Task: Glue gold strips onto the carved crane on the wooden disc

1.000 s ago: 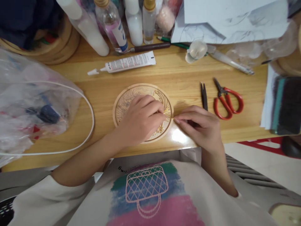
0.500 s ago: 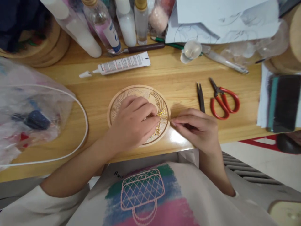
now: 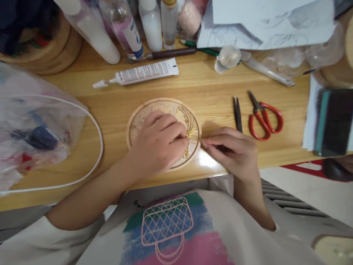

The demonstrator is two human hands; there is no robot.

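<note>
A round wooden plaque (image 3: 165, 103) with carved curving lines lies near the table's front edge. Gold wire (image 3: 191, 133) fills some of the lines on its right side. My left hand (image 3: 162, 141) rests over the plaque with its fingers curled and pinched near the gold part; what the fingertips hold is hidden. Just off the plaque's right rim, my right hand (image 3: 231, 149) is closed in a pinch, thumb against forefinger. Anything between those fingertips is too small to make out. Black tweezers (image 3: 237, 115) and red-handled scissors (image 3: 265, 116) lie beyond the right hand.
A white glue tube (image 3: 147, 72) lies behind the plaque, its nozzle pointing left. Bottles (image 3: 131, 36), a dark-handled tool (image 3: 173, 53), a small plastic cup (image 3: 229, 56) and paper sheets (image 3: 270, 33) line the back. A white cable (image 3: 100, 136) loops by a plastic bag (image 3: 55, 110); a phone (image 3: 335, 121) lies right.
The view has shifted slightly, so the things on the table appear a little displaced. Both hands keep nearly the same pose and place at the plaque.
</note>
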